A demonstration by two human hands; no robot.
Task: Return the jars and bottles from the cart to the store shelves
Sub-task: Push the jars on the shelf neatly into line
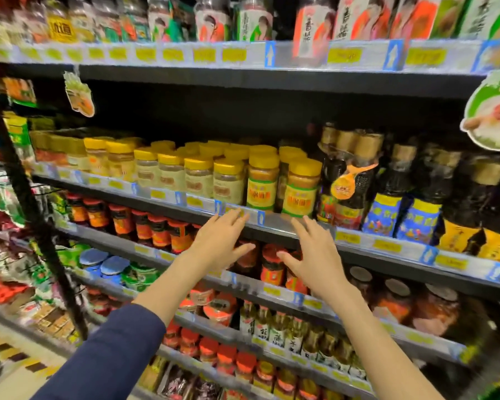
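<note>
Two yellow-lidded jars with green and yellow labels stand at the front of the middle shelf (pixel 277 223), one (pixel 262 180) left of the other (pixel 300 187). My left hand (pixel 223 241) is open with fingers spread, just below the shelf edge under the left jar. Beneath the right jar my right hand (pixel 312 252) is open too, holding nothing. Neither hand touches a jar. No cart is in view.
More yellow-lidded jars (pixel 168 171) fill the shelf to the left; dark sauce bottles (pixel 347 180) stand to the right. Red-lidded jars (pixel 145 226) line the shelf below. Packets hang on a rack at far left (pixel 3 203). A round promo sign (pixel 494 114) juts out at right.
</note>
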